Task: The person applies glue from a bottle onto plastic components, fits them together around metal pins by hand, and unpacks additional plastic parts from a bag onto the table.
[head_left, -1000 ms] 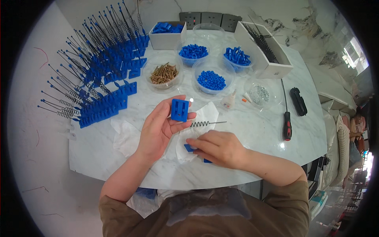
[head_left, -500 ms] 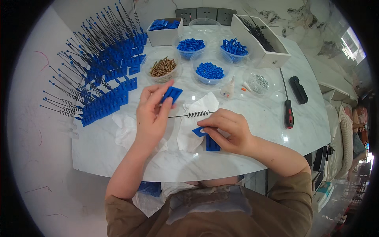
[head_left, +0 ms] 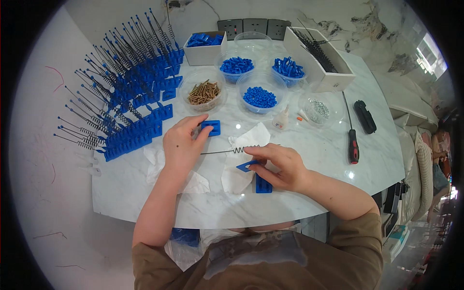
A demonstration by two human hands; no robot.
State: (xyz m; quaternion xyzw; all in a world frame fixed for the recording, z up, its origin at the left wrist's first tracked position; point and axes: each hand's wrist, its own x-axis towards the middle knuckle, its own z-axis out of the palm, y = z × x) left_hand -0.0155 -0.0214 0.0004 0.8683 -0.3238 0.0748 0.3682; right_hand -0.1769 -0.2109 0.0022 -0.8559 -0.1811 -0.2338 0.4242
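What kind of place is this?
Probably a home table used as a small assembly bench: a white marble tabletop, clear plastic bowls of small blue parts, and rows of finished blue pieces with black wire springs.

left hand point(head_left: 181, 142) pinches blue frame point(head_left: 211, 127) | right hand point(head_left: 280, 164) holds blue triangle point(head_left: 247, 166), spring rod point(head_left: 232, 150)

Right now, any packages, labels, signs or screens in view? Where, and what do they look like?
No signs or screens.
White open box, back left: rectangular, holds blue parts.
Long white box, back right: holds black rods.
Small glue bottle, centre: translucent, lying down, with a pale label too small to make out.
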